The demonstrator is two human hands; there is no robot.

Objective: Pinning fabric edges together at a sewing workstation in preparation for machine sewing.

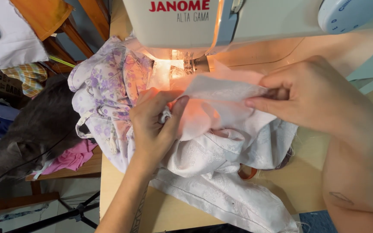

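Pale wooden tabletop (307, 172) carries our work, with a white sewing machine (255, 21) standing at its far edge as our landmark. Directly below the machine's lit needle area (182, 64) we hold a piece of white patterned fabric (221, 92), stretched taut between both hands so the lamp glows through it. Our left hand (154, 125), in front of the machine's left end, has its thumb and fingers pressed together on the near-left edge of that fabric, bunching it. Our right hand (311, 97), in front of the machine's middle, pinches the fabric's right edge between thumb and fingertips. The rest of the white cloth tumbles toward us from the machine in loose folds (221, 190) across the tabletop. Left of the needle area, touching the white cloth, lies a crumpled lilac floral-print fabric (104, 86). Well to the left of the machine, off the table, a grey cat (35, 125) rests on a wooden bench (83, 168) beside a pink cloth (72, 157). A small orange curved object (248, 173) peeks out under the white folds; we cannot tell what it is.
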